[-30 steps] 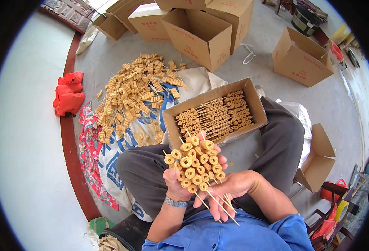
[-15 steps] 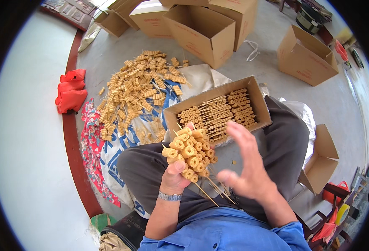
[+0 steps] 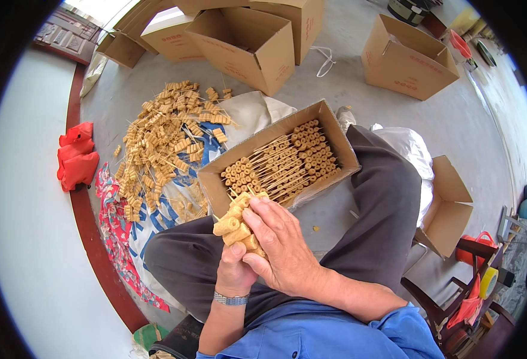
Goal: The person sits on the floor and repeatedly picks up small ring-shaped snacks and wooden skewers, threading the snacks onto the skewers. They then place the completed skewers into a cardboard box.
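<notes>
My left hand (image 3: 235, 272), with a metal watch at its wrist, is closed around the bottom of a bundle of skewers (image 3: 230, 226) threaded with short tan hollow rolls. Over the bundle's right side lies my right hand (image 3: 284, 248), fingers together and pressed against it, hiding much of the rolls. Both hands are above my lap, just in front of an open cardboard box (image 3: 339, 134). Inside that box, skewers are packed in rows, roll ends clustered at both sides and bare sticks across the middle.
To the left a loose heap of skewers (image 3: 162, 137) spreads over a white and blue sack. Past it lie a red bag (image 3: 77, 158) and a flowered cloth (image 3: 113, 218). Open cardboard boxes (image 3: 245, 60) stand at the back, with another box (image 3: 407, 66) at the far right.
My right hand, raised apart with fingers spread, has come down onto the bundle. The bundle has turned and shifted slightly left in the picture. The whole view has shifted.
</notes>
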`<action>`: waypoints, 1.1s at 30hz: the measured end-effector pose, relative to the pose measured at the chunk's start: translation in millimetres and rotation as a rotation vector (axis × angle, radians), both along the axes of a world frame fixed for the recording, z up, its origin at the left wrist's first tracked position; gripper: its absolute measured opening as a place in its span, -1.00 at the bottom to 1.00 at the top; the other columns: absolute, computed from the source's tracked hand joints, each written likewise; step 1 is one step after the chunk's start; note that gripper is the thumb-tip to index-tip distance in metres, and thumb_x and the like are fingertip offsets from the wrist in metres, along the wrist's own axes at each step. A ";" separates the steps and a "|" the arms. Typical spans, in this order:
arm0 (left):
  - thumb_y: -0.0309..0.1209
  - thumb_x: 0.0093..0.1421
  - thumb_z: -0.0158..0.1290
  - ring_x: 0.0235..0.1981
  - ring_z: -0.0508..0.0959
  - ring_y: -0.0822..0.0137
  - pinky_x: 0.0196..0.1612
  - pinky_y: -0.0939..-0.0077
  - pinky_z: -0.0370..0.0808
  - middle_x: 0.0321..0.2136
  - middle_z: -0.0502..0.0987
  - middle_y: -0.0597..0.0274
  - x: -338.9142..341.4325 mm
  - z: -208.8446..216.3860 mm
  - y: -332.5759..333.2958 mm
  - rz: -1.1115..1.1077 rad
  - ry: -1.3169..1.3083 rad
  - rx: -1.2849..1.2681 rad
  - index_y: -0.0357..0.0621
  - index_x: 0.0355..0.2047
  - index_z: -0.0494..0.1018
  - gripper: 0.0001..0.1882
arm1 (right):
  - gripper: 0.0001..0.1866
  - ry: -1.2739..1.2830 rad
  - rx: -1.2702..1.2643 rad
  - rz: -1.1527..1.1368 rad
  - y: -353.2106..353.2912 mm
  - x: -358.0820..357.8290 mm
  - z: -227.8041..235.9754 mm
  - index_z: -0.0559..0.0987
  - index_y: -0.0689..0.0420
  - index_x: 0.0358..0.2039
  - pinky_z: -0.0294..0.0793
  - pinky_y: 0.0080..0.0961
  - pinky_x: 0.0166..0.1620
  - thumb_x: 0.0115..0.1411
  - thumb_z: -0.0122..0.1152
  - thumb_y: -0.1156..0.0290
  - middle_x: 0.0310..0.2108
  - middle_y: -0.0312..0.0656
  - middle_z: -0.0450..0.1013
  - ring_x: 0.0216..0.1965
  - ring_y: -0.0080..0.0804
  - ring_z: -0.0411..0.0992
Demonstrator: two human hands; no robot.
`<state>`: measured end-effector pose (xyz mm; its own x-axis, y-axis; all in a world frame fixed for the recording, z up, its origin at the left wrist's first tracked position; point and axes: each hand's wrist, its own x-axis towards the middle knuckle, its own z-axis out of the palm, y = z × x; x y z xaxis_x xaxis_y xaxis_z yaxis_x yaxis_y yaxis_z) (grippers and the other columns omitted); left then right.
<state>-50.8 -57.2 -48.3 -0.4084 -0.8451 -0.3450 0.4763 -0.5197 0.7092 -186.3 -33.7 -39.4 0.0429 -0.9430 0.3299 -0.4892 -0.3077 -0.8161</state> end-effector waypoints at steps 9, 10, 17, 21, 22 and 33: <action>-0.34 0.01 0.27 0.14 0.38 0.24 0.18 0.31 0.38 0.13 0.29 0.05 -36.6 36.3 -129.0 -0.323 -0.547 -0.481 -0.24 0.31 0.02 -0.08 | -0.31 -0.092 0.159 -0.264 -6.8 -66.0 4.2 0.11 0.33 0.31 -0.03 -0.15 0.38 0.35 -0.01 0.12 0.32 0.20 0.06 0.36 0.08 0.01; -0.30 -0.01 0.28 0.16 0.34 0.19 0.21 0.26 0.34 0.13 0.26 -0.01 -42.5 26.8 -141.4 -0.389 -0.689 -0.629 -0.24 0.31 0.01 -0.05 | -0.33 -0.186 0.192 -0.301 -9.1 -72.6 4.4 0.12 0.34 0.30 -0.03 -0.17 0.37 0.37 -0.04 0.13 0.31 0.19 0.06 0.37 0.05 0.02; -0.16 -0.12 0.27 0.19 0.25 -0.15 0.27 0.07 0.21 0.15 0.22 -0.14 -75.1 -93.0 -143.3 -0.861 -1.252 -1.027 -0.19 0.34 -0.01 0.06 | -0.38 -0.391 0.267 -0.352 -15.3 -87.9 4.0 0.15 0.32 0.30 0.14 -0.30 0.28 0.40 -0.05 0.15 0.30 0.12 0.10 0.31 -0.11 0.11; -0.13 -0.13 0.26 0.22 0.24 -0.15 0.27 0.02 0.19 0.18 0.22 -0.12 -83.8 -127.6 -128.0 -1.000 -1.308 -0.882 -0.17 0.35 0.00 0.07 | -0.40 -0.376 0.299 -0.342 -16.2 -91.8 5.3 0.18 0.31 0.29 0.19 -0.31 0.26 0.39 -0.01 0.19 0.30 0.10 0.11 0.30 -0.13 0.13; -0.13 -0.13 0.26 0.22 0.23 -0.15 0.28 0.00 0.18 0.18 0.21 -0.12 -85.3 -132.9 -125.3 -1.005 -1.316 -0.839 -0.16 0.35 -0.01 0.07 | -0.41 -0.367 0.306 -0.338 -16.8 -92.7 5.5 0.18 0.30 0.29 0.21 -0.31 0.25 0.39 0.00 0.20 0.30 0.09 0.11 0.30 -0.14 0.14; -0.13 -0.09 0.32 0.31 0.19 -0.09 0.32 0.34 0.21 0.26 0.13 -0.43 -68.0 -128.0 -142.8 -1.055 -1.054 -0.520 -0.52 0.30 -0.03 0.12 | -0.48 -0.270 0.353 -0.315 -22.1 -83.2 3.7 0.28 0.27 0.25 0.33 -0.33 0.19 0.38 0.02 0.24 0.26 0.05 0.20 0.25 -0.17 0.23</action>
